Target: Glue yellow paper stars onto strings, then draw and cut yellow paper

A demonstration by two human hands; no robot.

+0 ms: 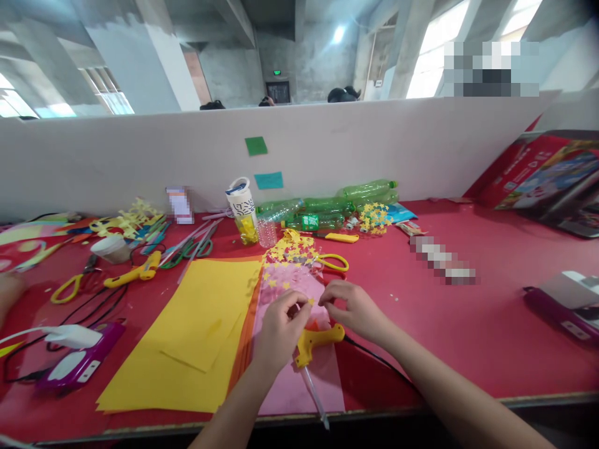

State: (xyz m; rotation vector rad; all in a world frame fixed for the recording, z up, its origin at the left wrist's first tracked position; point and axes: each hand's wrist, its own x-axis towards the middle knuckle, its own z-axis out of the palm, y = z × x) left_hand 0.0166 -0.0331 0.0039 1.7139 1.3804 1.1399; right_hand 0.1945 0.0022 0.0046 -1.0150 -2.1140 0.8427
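Note:
Above the pink sheet [299,393], my left hand [281,327] pinches a small yellow star [311,302] between thumb and forefinger. My right hand [350,305] is just to its right, fingertips drawn together close to the star; whatever they hold is too small to make out. A yellow glue gun [321,338] lies under my hands, with a clear glue stick [314,396] sticking out toward the table's front edge. Beyond my hands, loose yellow stars [290,248] are heaped beside yellow-handled scissors [334,262].
Yellow sheets [187,324] lie left of the pink one. Green plastic bottles [327,206], a white cup [241,202] and a yellow cutter [341,237] stand or lie behind. Another glue gun [135,272] and a purple power strip [79,362] are at left. A person's hand [10,293] shows at the left edge.

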